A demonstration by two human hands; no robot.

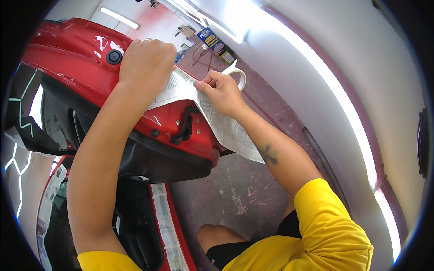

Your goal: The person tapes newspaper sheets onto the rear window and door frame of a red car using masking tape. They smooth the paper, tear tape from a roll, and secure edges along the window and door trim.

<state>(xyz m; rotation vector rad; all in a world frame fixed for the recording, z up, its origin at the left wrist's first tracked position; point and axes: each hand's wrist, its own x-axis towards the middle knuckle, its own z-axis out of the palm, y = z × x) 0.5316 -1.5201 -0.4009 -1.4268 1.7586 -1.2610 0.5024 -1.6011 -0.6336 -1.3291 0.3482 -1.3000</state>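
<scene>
A sheet of newspaper (228, 131) hangs along the edge of a raised red car panel (77, 47), partly covering it. My left hand (149, 61) is closed at the panel's edge, by the sheet's upper end. The back of the hand hides what its fingers grip. My right hand (221, 92) pinches the newspaper's edge between thumb and bent fingers. Just beyond its knuckles is a roll of masking tape (243, 80); whether the fingers also hold it is hidden. Below the sheet, a black latch (184, 128) is set in the red panel.
Under the panel, the car's opening has a red rim with a newspaper strip (165, 221) along it. A blue box (209, 38) and other containers stand on the floor at the far wall. A dark hose (323, 156) lies along the right wall. My knee (217, 235) is low in view.
</scene>
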